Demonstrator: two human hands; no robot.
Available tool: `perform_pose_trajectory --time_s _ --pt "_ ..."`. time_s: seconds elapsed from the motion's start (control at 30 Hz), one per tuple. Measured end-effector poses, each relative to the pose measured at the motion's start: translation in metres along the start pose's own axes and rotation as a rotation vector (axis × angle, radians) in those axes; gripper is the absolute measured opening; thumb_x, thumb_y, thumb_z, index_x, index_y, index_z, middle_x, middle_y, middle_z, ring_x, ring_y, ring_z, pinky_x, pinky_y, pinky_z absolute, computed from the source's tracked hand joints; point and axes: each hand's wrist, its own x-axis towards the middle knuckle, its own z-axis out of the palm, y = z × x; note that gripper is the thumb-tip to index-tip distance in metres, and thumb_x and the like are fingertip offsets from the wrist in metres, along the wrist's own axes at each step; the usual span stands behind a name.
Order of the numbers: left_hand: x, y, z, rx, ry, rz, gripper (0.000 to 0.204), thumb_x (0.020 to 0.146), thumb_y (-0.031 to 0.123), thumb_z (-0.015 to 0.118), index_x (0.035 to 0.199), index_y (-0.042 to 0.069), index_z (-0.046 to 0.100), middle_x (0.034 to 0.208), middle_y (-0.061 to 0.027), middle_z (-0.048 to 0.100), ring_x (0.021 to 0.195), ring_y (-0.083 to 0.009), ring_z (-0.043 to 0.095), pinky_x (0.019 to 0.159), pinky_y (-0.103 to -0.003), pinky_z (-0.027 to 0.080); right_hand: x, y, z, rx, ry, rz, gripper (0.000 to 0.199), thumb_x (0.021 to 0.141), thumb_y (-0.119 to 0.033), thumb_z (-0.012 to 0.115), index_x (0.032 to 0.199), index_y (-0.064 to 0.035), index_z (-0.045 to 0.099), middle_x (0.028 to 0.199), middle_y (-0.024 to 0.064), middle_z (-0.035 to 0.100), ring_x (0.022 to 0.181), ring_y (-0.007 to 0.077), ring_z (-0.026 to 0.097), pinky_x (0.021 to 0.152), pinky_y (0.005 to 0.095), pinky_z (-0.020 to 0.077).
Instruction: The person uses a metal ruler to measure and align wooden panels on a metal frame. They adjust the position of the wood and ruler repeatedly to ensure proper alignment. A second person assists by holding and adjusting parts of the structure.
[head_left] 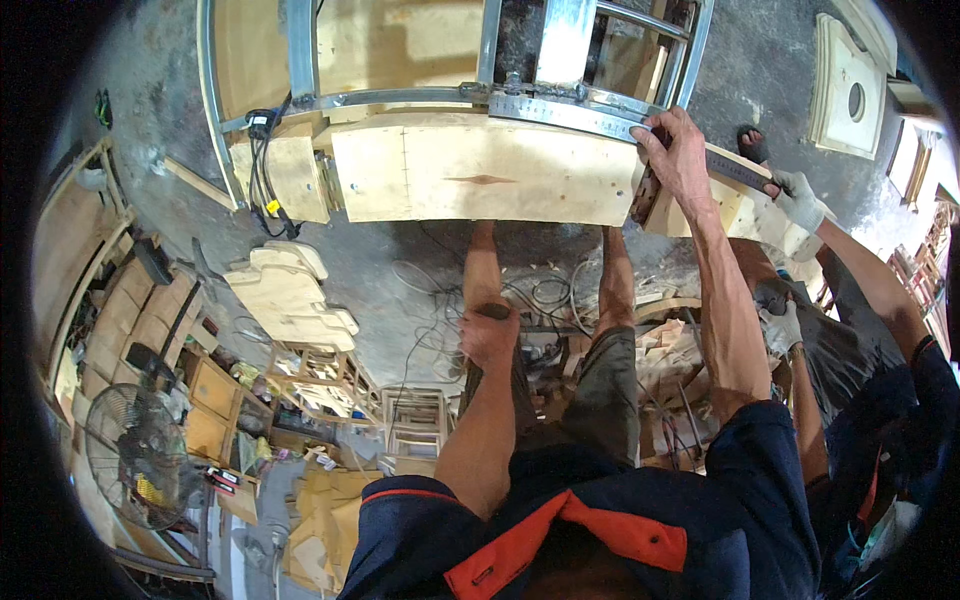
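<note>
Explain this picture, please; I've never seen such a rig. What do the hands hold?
There's no machine: a person works bare-handed, seen from above by a head-worn fisheye camera, so straight edges bend. The right hand holds a metal ruler along the edge of a pale wooden board, beside a metal frame. The closed left hand has something dark in it, too unclear to identify. A co-worker's gloved hand grips what looks like the ruler's other end.

A wooden board (490, 180) bears a metal ruler (565, 115) along its far edge.
</note>
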Motion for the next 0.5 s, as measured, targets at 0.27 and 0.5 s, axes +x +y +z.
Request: perform_pose_trajectory --time_s 0.27,0.5 --pt "0.003 -0.004 -0.001 -0.014 -0.081 -0.031 0.096 0.076 0.065 0.081 0.135 -0.005 0.053 0.131 -0.0207 0.058 0.119 -0.0387 0.064 0.104 -0.052 0.051 0.005 -0.003 -0.002 0.021 -0.040 0.054 0.021 0.084 -0.013 0.082 0.091 0.0030 0.071 0.086 0.0132 0.060 0.075 0.0259 0.066 0.069 0.0404 0.0545" --pt "0.003 -0.001 -0.013 -0.004 -0.149 -0.061 0.097 0.078 0.063 0.080 0.140 -0.005 0.050 0.139 -0.0219 0.055 0.124 -0.0393 0.062 0.108 -0.051 0.049 0.007 -0.005 -0.002 0.053 -0.060 0.100 0.021 0.083 -0.013 0.083 0.091 0.0030 0.071 0.087 0.0128 0.061 0.076 0.0252 0.066 0.069 0.0401 0.0548"
